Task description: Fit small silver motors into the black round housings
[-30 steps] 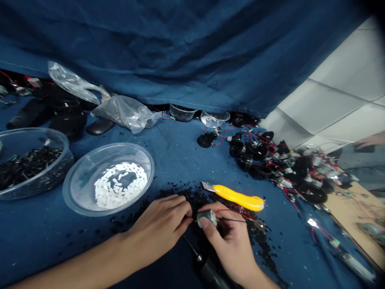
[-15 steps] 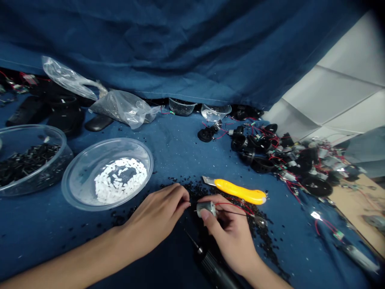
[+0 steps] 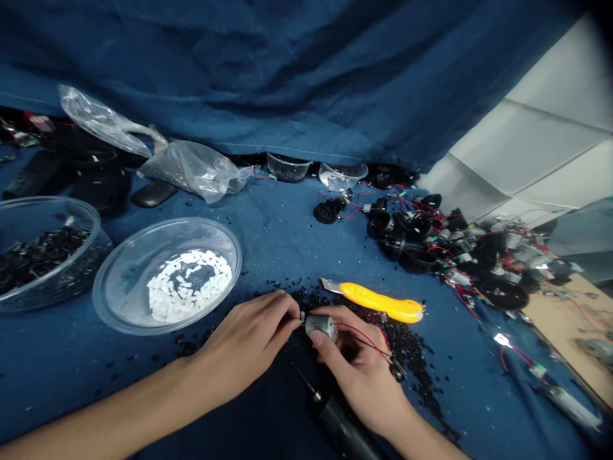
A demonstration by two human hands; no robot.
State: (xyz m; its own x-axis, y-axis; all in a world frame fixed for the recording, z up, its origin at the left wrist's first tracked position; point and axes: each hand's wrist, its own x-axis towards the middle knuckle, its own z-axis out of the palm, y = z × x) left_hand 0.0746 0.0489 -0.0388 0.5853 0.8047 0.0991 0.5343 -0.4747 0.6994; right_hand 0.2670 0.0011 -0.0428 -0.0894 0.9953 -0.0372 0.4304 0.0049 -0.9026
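My right hand (image 3: 368, 367) is wrapped round a small silver electric motor (image 3: 320, 326). Red and black wires trail from the motor's right end across my fingers. At its left end, the fingertips of my left hand (image 3: 263, 326) pinch a tiny white piece (image 3: 302, 317) against the shaft end; the fingers hide most of it. Below my right hand lies a black-handled tool (image 3: 335, 418) with a thin pointed metal tip, partly covered by that hand. Just beyond the motor, a yellow utility knife (image 3: 380, 303) rests on the cloth with its blade out.
A clear bowl (image 3: 111, 300) of small white pieces stands left of my hands. Farther left is a tub (image 3: 98, 246) of black scraps. Black bits (image 3: 416, 358) litter the blue cloth. Motors, wires and black housings (image 3: 416, 259) pile up at right. A plastic bag (image 3: 191, 169) lies behind.
My right hand has brought the motor left, so its shaft end now meets the white piece in my left fingers. The wires have swung closer to my right hand.
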